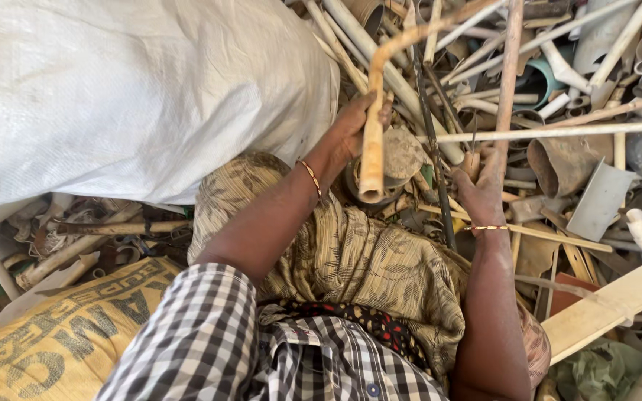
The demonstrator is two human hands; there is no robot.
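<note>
Head view: the left hand [357, 125] is clamped round a bent tan pipe [373, 141], lifted with its open end toward the camera, clear of the scrap pipe heap [559, 89], likely so it comes free of the tangle. The right hand [481, 191] is closed on a thin reddish rod [509, 74] standing upright from the heap. A white sack [135, 89] bulges at upper left, a yellow sack [61, 334] at lower left.
</note>
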